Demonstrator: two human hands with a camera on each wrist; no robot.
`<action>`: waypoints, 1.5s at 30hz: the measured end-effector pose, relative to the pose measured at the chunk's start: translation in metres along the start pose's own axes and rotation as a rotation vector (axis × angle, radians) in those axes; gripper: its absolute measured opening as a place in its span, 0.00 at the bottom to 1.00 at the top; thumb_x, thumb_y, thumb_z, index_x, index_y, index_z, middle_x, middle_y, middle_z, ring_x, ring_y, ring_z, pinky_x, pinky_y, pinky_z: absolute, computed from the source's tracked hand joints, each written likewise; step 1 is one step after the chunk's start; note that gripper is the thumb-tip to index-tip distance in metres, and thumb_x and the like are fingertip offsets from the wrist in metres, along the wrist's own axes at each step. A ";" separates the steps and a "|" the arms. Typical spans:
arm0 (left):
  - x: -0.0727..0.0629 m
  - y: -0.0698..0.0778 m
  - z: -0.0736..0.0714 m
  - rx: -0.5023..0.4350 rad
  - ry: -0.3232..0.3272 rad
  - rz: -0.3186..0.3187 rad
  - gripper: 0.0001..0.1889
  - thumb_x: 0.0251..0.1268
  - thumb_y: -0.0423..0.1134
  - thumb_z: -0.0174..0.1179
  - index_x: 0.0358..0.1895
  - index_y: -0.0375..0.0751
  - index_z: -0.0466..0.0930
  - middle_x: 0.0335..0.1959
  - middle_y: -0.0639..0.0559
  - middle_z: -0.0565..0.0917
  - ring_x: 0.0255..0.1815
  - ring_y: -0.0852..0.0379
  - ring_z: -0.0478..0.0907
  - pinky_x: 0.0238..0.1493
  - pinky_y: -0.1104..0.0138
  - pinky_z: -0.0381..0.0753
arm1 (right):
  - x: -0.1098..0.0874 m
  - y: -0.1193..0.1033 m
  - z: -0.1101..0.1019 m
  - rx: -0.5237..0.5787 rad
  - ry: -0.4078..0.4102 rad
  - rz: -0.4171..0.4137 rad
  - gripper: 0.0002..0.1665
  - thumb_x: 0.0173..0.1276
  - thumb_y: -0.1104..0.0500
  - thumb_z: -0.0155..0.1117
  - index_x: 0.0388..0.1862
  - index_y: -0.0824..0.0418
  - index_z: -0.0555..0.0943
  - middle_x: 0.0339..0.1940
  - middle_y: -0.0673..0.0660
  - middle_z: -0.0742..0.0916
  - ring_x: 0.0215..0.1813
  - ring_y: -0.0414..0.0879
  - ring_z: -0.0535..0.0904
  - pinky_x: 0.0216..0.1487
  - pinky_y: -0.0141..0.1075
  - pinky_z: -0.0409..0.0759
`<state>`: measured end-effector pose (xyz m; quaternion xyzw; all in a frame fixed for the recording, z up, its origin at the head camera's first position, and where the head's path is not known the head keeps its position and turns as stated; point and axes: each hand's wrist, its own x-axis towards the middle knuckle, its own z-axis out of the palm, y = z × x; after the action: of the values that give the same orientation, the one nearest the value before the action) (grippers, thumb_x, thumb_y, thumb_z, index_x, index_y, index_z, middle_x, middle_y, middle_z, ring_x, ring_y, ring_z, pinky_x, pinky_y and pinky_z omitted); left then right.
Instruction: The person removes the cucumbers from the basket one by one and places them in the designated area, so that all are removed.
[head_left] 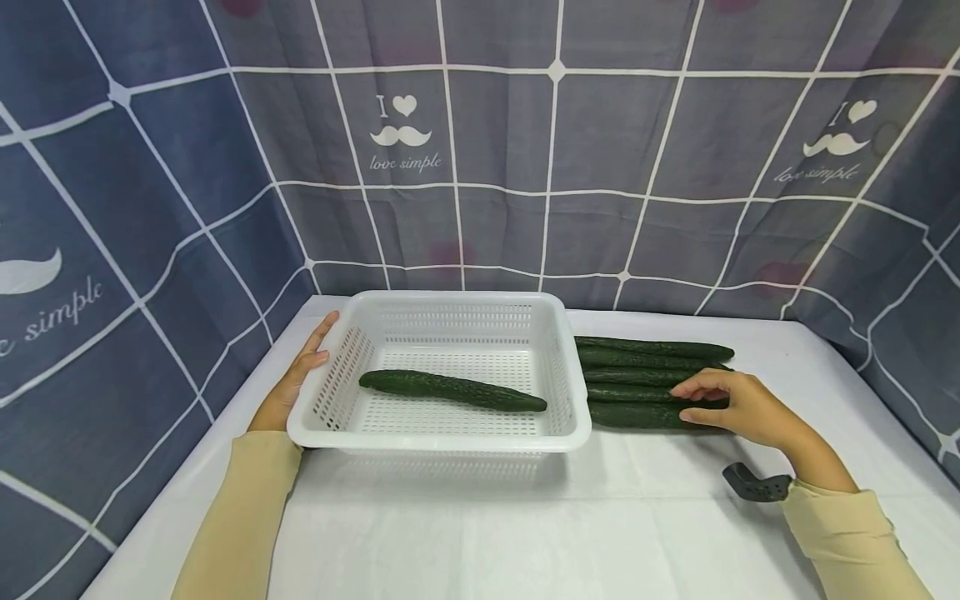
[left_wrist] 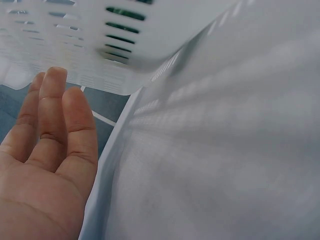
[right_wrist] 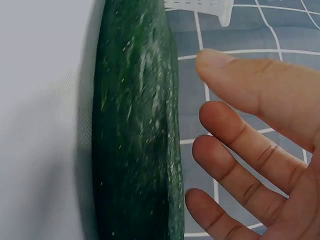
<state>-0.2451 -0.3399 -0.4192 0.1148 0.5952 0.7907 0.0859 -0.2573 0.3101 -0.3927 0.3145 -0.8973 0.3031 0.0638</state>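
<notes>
A white plastic basket [head_left: 465, 442] with slotted walls stands on the table, holding one cucumber [head_left: 450, 390] laid crosswise. At its left side my left hand [head_left: 296, 375] touches the rim. In the left wrist view the left fingers [left_wrist: 52, 115] are extended along the slotted wall [left_wrist: 80, 50]. Several dark green cucumbers [head_left: 637, 415] lie side by side to the right of the basket. My right hand [head_left: 742, 407] hovers over their right ends, its fingers loosely bent and holding nothing. From the right wrist, the nearest cucumber [right_wrist: 132, 125] shows large beside the spread thumb and fingers.
A white cloth [head_left: 480, 533] covers the table. Dark checked curtains [head_left: 502, 133] with white lines and printed lettering rise behind it and on both sides. A black strap piece [head_left: 753, 485] sticks out from the right wrist.
</notes>
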 end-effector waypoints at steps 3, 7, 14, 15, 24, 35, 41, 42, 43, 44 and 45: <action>0.000 0.000 0.001 0.008 0.009 -0.001 0.37 0.80 0.44 0.45 0.87 0.75 0.47 0.80 0.65 0.59 0.77 0.61 0.56 0.70 0.63 0.62 | 0.001 -0.002 0.000 0.067 -0.013 0.006 0.17 0.62 0.69 0.81 0.50 0.64 0.90 0.46 0.44 0.90 0.46 0.32 0.83 0.49 0.24 0.78; 0.000 0.000 0.003 0.022 0.016 0.003 0.38 0.80 0.44 0.44 0.87 0.74 0.46 0.80 0.64 0.58 0.78 0.61 0.55 0.70 0.63 0.60 | 0.004 -0.006 0.000 0.214 -0.048 -0.011 0.17 0.65 0.72 0.77 0.53 0.69 0.88 0.49 0.43 0.90 0.48 0.35 0.85 0.49 0.24 0.80; 0.001 -0.002 0.001 0.000 0.012 0.000 0.38 0.80 0.45 0.46 0.87 0.74 0.46 0.82 0.63 0.56 0.78 0.61 0.55 0.71 0.63 0.60 | 0.014 -0.019 -0.001 0.511 -0.199 -0.024 0.18 0.73 0.75 0.67 0.61 0.77 0.82 0.58 0.47 0.90 0.56 0.38 0.87 0.51 0.32 0.86; 0.002 -0.002 0.000 -0.006 0.007 0.001 0.38 0.80 0.44 0.47 0.87 0.74 0.46 0.82 0.63 0.56 0.78 0.61 0.55 0.71 0.63 0.61 | 0.016 -0.021 -0.001 0.543 -0.222 -0.013 0.19 0.74 0.75 0.66 0.62 0.76 0.82 0.59 0.48 0.90 0.58 0.38 0.87 0.52 0.33 0.86; 0.001 -0.002 -0.001 -0.009 -0.010 -0.005 0.37 0.79 0.45 0.48 0.85 0.77 0.49 0.83 0.62 0.54 0.78 0.60 0.54 0.71 0.62 0.60 | 0.033 -0.031 0.001 0.717 -0.322 -0.018 0.22 0.75 0.76 0.61 0.65 0.68 0.83 0.60 0.54 0.90 0.61 0.43 0.87 0.60 0.35 0.83; 0.000 -0.002 0.000 0.004 -0.002 0.003 0.36 0.80 0.45 0.46 0.86 0.76 0.49 0.80 0.65 0.59 0.77 0.60 0.56 0.70 0.61 0.60 | 0.063 -0.045 0.006 0.952 -0.404 -0.188 0.28 0.76 0.79 0.55 0.69 0.62 0.83 0.62 0.53 0.89 0.61 0.44 0.87 0.62 0.38 0.83; 0.000 0.000 0.002 0.007 0.020 -0.022 0.38 0.79 0.46 0.45 0.87 0.75 0.45 0.81 0.62 0.56 0.78 0.59 0.54 0.71 0.57 0.57 | 0.080 -0.053 0.010 0.981 -0.438 -0.218 0.28 0.78 0.79 0.53 0.69 0.62 0.83 0.62 0.54 0.89 0.61 0.45 0.87 0.62 0.38 0.83; 0.000 0.001 0.002 0.007 0.020 -0.021 0.38 0.79 0.45 0.45 0.87 0.75 0.45 0.81 0.62 0.56 0.77 0.59 0.54 0.71 0.57 0.58 | 0.083 -0.054 0.011 0.987 -0.442 -0.227 0.28 0.78 0.79 0.52 0.70 0.63 0.82 0.62 0.54 0.89 0.61 0.45 0.87 0.62 0.39 0.83; 0.000 0.001 0.002 0.005 0.018 -0.020 0.38 0.79 0.45 0.45 0.87 0.74 0.45 0.81 0.62 0.56 0.77 0.59 0.55 0.71 0.58 0.58 | 0.085 -0.055 0.012 0.992 -0.446 -0.233 0.28 0.78 0.79 0.51 0.70 0.63 0.82 0.63 0.54 0.89 0.62 0.45 0.87 0.63 0.40 0.83; 0.000 0.001 0.002 0.004 0.015 -0.021 0.39 0.79 0.45 0.45 0.88 0.74 0.44 0.81 0.62 0.57 0.77 0.59 0.55 0.70 0.58 0.58 | 0.088 -0.055 0.013 0.997 -0.451 -0.236 0.28 0.78 0.79 0.50 0.70 0.64 0.81 0.62 0.55 0.89 0.61 0.45 0.87 0.63 0.40 0.83; 0.000 0.001 0.002 0.003 0.012 -0.021 0.39 0.79 0.45 0.45 0.88 0.74 0.44 0.81 0.62 0.57 0.77 0.59 0.55 0.70 0.58 0.59 | 0.090 -0.056 0.014 1.002 -0.453 -0.230 0.27 0.79 0.79 0.50 0.70 0.65 0.81 0.62 0.55 0.89 0.61 0.45 0.87 0.63 0.40 0.83</action>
<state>-0.2445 -0.3383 -0.4174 0.1040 0.5982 0.7894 0.0907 -0.2934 0.2199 -0.3481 0.4594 -0.5949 0.6083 -0.2550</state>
